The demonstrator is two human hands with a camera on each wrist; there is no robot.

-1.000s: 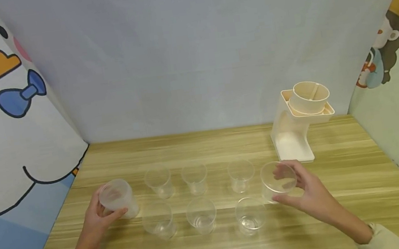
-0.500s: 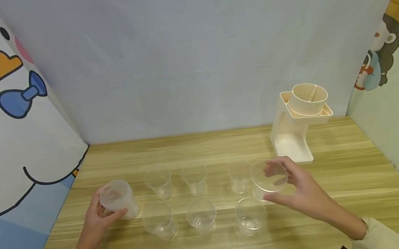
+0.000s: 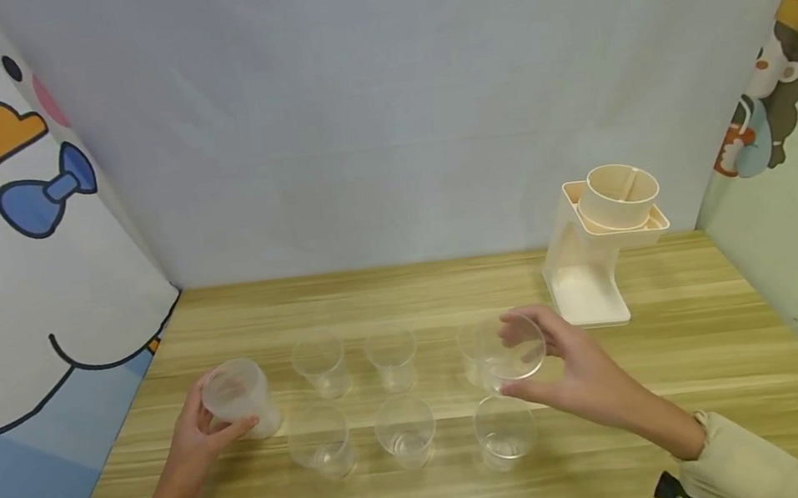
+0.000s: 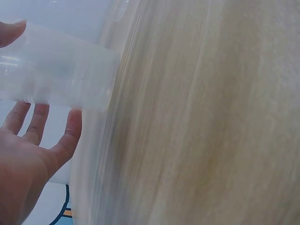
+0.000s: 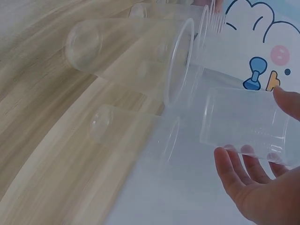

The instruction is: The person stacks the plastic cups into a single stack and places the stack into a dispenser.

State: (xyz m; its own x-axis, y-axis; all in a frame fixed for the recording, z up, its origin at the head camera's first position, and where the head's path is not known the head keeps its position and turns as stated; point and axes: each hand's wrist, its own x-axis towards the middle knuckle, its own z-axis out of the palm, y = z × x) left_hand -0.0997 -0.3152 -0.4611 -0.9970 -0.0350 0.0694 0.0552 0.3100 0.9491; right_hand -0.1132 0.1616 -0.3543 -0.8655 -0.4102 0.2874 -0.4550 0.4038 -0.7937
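My left hand (image 3: 193, 440) grips a stack of nested, cloudy plastic cups (image 3: 238, 395) standing on the table at the left. The left wrist view shows thumb and fingers on opposite sides of the stack (image 4: 61, 70). My right hand (image 3: 585, 372) holds a single clear plastic cup (image 3: 515, 356) between thumb and fingers. In the right wrist view this cup (image 5: 243, 117) is raised, its base higher than the rims of the standing cups. From the head it overlaps the back right cup (image 3: 470, 361). Below it, nearer the person, stands the front right cup (image 3: 505, 433).
More clear cups stand upright in two rows: a back left cup (image 3: 322, 368), back middle cup (image 3: 393, 359), front left cup (image 3: 321, 444) and front middle cup (image 3: 406, 433). A cream-coloured stand with a round top (image 3: 585, 258) is at the back right of the wooden table (image 3: 375, 294).
My right hand has carried the clear cup leftward and slightly away from me, from right of the rows to over the back right cup. The left hand and its stack have stayed put.
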